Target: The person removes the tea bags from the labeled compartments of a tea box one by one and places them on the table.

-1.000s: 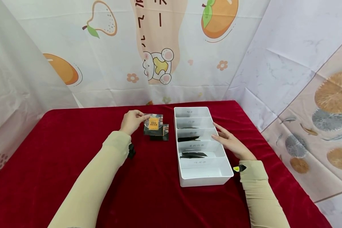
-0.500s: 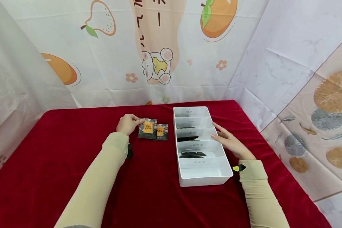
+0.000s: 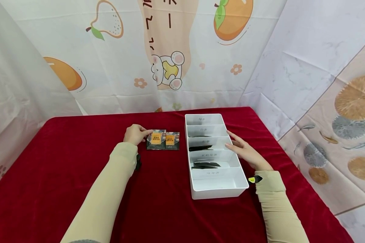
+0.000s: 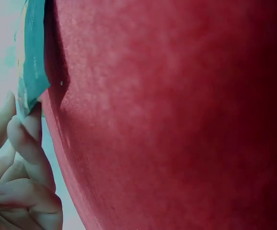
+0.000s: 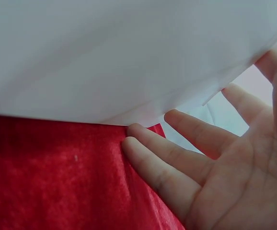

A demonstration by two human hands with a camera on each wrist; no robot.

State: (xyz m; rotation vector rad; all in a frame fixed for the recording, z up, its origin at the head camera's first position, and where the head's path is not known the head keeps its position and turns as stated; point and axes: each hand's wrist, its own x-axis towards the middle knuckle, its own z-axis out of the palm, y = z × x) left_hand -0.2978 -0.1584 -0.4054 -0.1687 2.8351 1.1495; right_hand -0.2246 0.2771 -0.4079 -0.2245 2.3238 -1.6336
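Observation:
At the upper left corner of a dark square sachet (image 3: 156, 141) with an orange label, my left hand (image 3: 134, 134) pinches between thumb and fingers. The left wrist view shows the same sachet (image 4: 33, 57) edge-on, its corner between the fingertips, close over the cloth. A second, similar sachet (image 3: 172, 141) lies right beside it. My right hand (image 3: 247, 152) touches the right side of a white divided box (image 3: 217, 193) with spread fingers. In the right wrist view the fingertips (image 5: 174, 117) are at the lower edge of the box's wall (image 5: 95, 72).
Labelled dividers split the box into several compartments. Dark sachets (image 3: 200, 147) stand in a middle one, more sachets (image 3: 206, 165) in the one nearer me, and a thin dark edge shows farther back. Red cloth (image 3: 158, 202) covers the table; a printed curtain (image 3: 115, 74) hangs behind.
My left hand has moved left and toward me with its sachet, from above the other one down beside it, uncovering that one's label. My right hand has stayed at the box.

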